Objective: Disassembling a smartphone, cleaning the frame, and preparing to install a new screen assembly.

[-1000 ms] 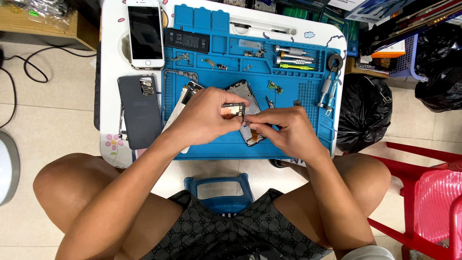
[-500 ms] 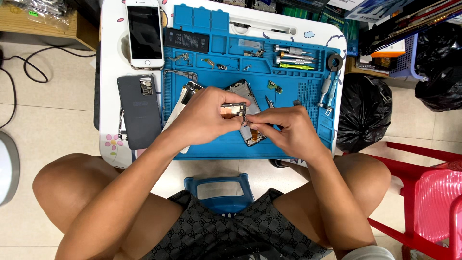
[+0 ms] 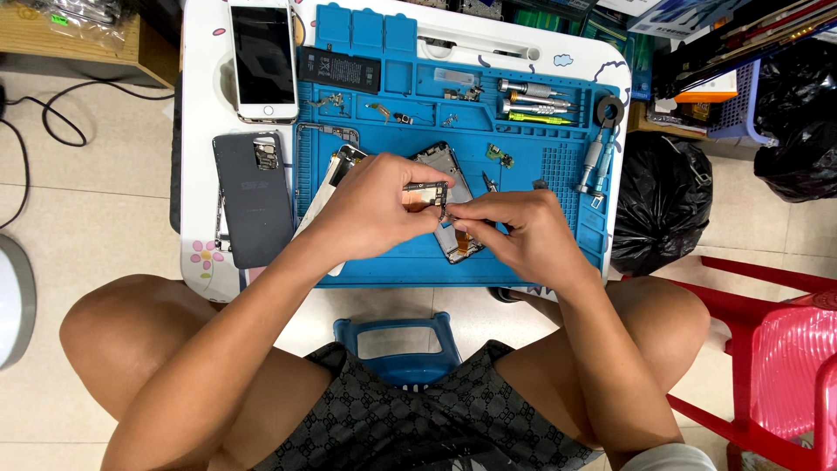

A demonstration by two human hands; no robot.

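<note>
My left hand (image 3: 375, 209) pinches a small circuit board part (image 3: 424, 194) just above an opened phone (image 3: 449, 202) that lies on a blue repair mat (image 3: 384, 262). My right hand (image 3: 521, 231) meets it from the right, its fingertips gripping the same small part at its right end. The opened phone's lower half shows between my hands, with an orange flex cable (image 3: 460, 237) visible.
A white phone (image 3: 262, 58) lies at the mat's top left, a dark back cover (image 3: 253, 199) below it. A battery (image 3: 340, 70), screwdrivers (image 3: 532, 98) and small parts sit on the mat. Black rubbish bag (image 3: 658, 205) and red chair (image 3: 776, 349) stand right.
</note>
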